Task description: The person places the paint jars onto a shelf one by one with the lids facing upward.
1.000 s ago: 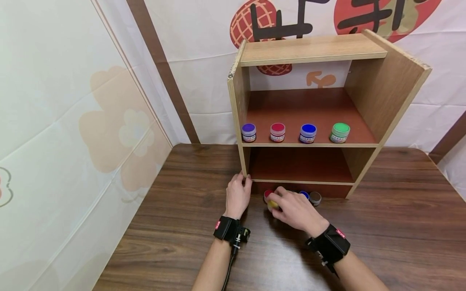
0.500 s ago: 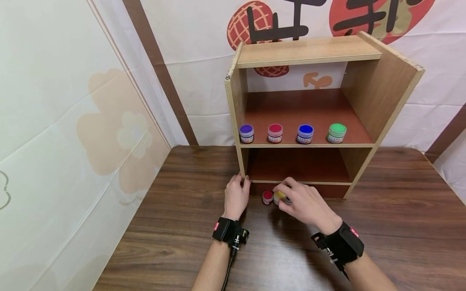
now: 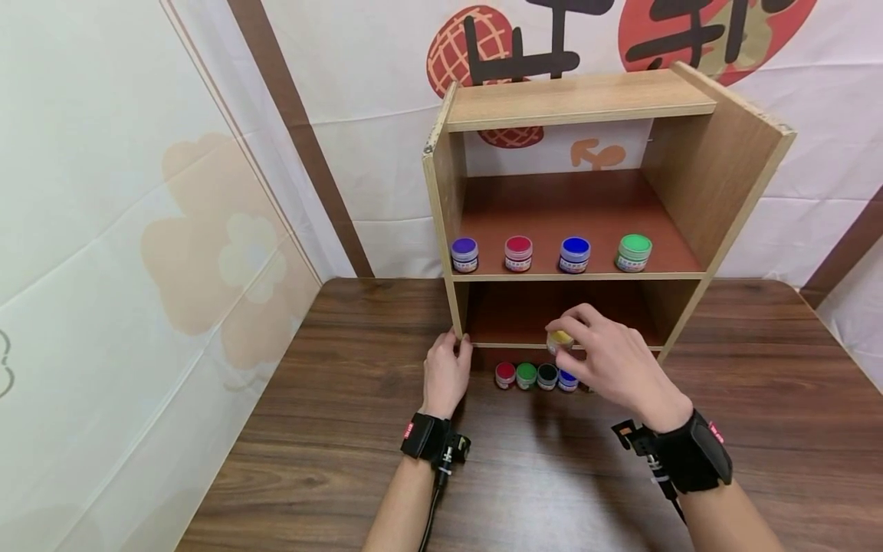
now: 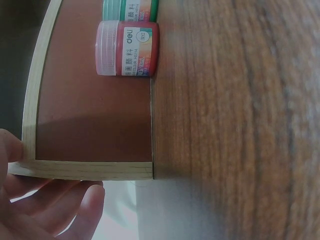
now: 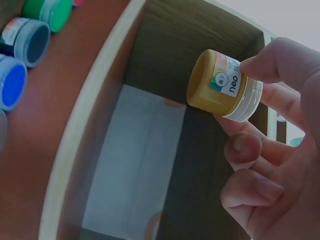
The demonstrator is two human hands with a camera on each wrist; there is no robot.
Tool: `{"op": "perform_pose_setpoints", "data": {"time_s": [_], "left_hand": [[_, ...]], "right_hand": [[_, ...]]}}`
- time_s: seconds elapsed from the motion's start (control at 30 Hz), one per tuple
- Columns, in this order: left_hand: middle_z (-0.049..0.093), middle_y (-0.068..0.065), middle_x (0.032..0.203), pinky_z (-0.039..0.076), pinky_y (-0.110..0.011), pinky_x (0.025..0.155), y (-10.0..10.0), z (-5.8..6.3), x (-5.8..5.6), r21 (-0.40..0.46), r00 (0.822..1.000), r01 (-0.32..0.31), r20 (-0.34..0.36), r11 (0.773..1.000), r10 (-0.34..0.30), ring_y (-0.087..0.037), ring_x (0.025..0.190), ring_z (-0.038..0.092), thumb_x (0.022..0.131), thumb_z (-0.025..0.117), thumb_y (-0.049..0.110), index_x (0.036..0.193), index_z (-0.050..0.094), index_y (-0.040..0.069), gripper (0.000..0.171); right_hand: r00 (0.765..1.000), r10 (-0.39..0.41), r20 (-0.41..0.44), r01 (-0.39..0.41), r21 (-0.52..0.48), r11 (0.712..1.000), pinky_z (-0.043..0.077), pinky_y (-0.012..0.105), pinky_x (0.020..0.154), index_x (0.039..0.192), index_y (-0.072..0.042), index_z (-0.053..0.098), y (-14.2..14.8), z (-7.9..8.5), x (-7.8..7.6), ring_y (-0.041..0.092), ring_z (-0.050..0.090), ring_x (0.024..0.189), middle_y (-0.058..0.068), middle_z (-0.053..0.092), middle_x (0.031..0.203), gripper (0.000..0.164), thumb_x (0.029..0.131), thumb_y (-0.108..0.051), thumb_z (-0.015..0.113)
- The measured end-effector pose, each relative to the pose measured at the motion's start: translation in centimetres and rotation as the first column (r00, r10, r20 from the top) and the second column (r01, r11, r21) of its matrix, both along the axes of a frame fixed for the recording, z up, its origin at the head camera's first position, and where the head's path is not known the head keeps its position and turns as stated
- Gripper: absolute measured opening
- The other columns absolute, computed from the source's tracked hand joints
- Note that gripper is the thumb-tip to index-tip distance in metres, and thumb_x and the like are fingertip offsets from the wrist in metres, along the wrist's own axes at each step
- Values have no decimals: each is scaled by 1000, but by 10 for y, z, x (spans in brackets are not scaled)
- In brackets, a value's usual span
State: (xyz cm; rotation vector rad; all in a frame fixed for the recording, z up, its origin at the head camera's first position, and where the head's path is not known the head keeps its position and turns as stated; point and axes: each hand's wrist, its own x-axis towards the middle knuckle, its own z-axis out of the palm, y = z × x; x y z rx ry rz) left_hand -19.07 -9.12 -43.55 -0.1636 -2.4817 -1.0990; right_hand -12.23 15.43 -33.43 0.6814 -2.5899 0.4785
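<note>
My right hand (image 3: pixel 614 360) pinches a small paint jar (image 5: pixel 222 85) with yellow paint and a clear lid between thumb and fingers. In the head view the jar is raised in front of the lower compartment's opening. My left hand (image 3: pixel 444 376) grips the bottom left corner of the wooden shelf (image 3: pixel 579 275), its thumb inside the side panel and its other fingers outside. Below the lower board, a row of paint jars stands on the table: red (image 3: pixel 505 375), green (image 3: pixel 526 375), black (image 3: pixel 547 376) and blue (image 3: pixel 568 379). My right hand partly covers the right end of this row.
Along the front of the middle board stand a purple jar (image 3: pixel 465 254), a red jar (image 3: pixel 518 253), a blue jar (image 3: pixel 574 254) and a green jar (image 3: pixel 633 253). A printed cloth (image 3: pixel 386 153) hangs behind the wooden table (image 3: pixel 310 429).
My right hand has carried the yellow paint jar rightward and up from near the red jar in the table row. The left hand stays at the shelf corner.
</note>
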Motion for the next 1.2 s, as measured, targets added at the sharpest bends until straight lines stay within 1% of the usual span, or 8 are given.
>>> {"op": "perform_pose_setpoints", "data": {"time_s": [0.07, 0.17, 0.33, 0.5, 0.73, 0.9, 1.0, 1.2], "left_hand": [[66, -9, 89, 49, -35, 59, 0, 0, 0, 1, 1000, -1, 3, 1000, 1, -22, 70, 61, 98, 52, 25, 98, 68, 6, 24], [66, -9, 89, 48, -34, 59, 0, 1, 1, -2, 1000, -2, 12, 1000, 2, -22, 70, 60, 98, 52, 25, 99, 68, 6, 25], [65, -8, 88, 47, -33, 57, 0, 1, 1, 0, 1000, -1, 17, 1000, 1, -21, 68, 59, 98, 52, 25, 99, 68, 6, 25], [66, -8, 88, 48, -34, 58, 0, 0, 0, 3, 1000, -4, 4, 1000, 4, -22, 69, 60, 98, 52, 25, 98, 68, 6, 24], [66, -9, 88, 49, -38, 60, 0, -1, -1, 4, 1000, -3, -6, 1000, 3, -25, 72, 63, 98, 52, 24, 97, 68, 6, 24], [66, -9, 87, 49, -38, 59, -1, 0, 0, 5, 1000, -4, -7, 1000, 4, -24, 69, 60, 98, 52, 24, 96, 68, 5, 24], [65, -9, 85, 47, -35, 56, -1, 0, 0, 5, 1000, -3, -4, 1000, 3, -21, 66, 57, 98, 52, 23, 95, 67, 5, 23], [64, -9, 84, 45, -32, 55, 0, 0, -1, 3, 1000, -1, 6, 1000, 1, -20, 65, 55, 98, 52, 24, 95, 67, 6, 24]], "right_hand": [[1000, -6, 0, 6, -7, 1000, 35, 19, 48, 109, -18, 65, 3, 3, 0, 12, 69, 76, 3, 60, 107, 23, 87, -24, 66], [1000, -17, 9, 17, -15, 1000, 38, 19, 51, 110, -17, 66, 7, 6, 0, 14, 70, 78, 3, 60, 107, 24, 87, -23, 65], [999, -28, -26, 28, -16, 999, 41, 21, 53, 109, -17, 66, 12, 10, 2, 13, 67, 75, 4, 60, 107, 24, 86, -22, 66], [996, -42, -78, 40, -20, 999, 40, 22, 53, 107, -16, 67, 19, 16, 5, 10, 58, 70, 4, 60, 107, 23, 84, -20, 68], [991, -81, -106, 78, -32, 996, 34, 22, 49, 106, -15, 68, 30, 29, 9, 10, 45, 61, 6, 61, 106, 23, 83, -18, 68], [986, -107, -128, 103, -38, 994, 29, 22, 46, 106, -14, 68, 39, 37, 11, 9, 39, 56, 7, 61, 106, 24, 83, -16, 67], [981, -117, -157, 111, -49, 993, 28, 23, 46, 106, -14, 68, 46, 42, 12, 9, 38, 54, 8, 61, 106, 24, 82, -13, 67], [968, -141, -209, 129, -72, 989, 30, 26, 47, 106, -13, 67, 62, 52, 14, 12, 42, 56, 9, 62, 108, 29, 78, -10, 70]]}}
